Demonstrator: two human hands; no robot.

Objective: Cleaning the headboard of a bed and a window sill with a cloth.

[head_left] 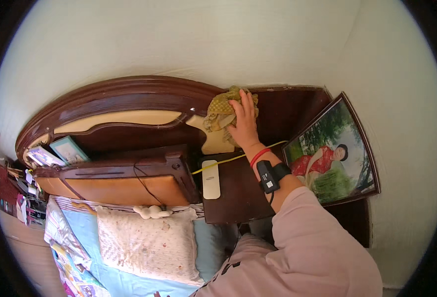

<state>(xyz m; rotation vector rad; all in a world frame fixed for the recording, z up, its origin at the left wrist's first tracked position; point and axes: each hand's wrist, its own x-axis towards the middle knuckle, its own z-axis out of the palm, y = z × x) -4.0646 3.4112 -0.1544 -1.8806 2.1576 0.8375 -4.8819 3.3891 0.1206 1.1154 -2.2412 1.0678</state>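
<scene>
My right hand [244,121] reaches up to the right end of the dark wooden headboard [144,89]. It holds a crumpled yellow-green cloth [222,106] against the wood, with the fingers lying over the cloth's right side. Part of the cloth hangs below the palm, over a cream panel [213,141]. Only the fingertips of my left hand [159,294] show at the bottom edge, apart and with nothing visible in them; the rest is out of the picture.
Right of my arm leans a large framed photo [334,153]. A white box-shaped device [211,179] with a yellow cable [233,158] lies on the dark cabinet top [243,198]. Two small frames [69,150] stand on the headboard ledge. Below are a pillow [146,242] and a small plush toy [152,212].
</scene>
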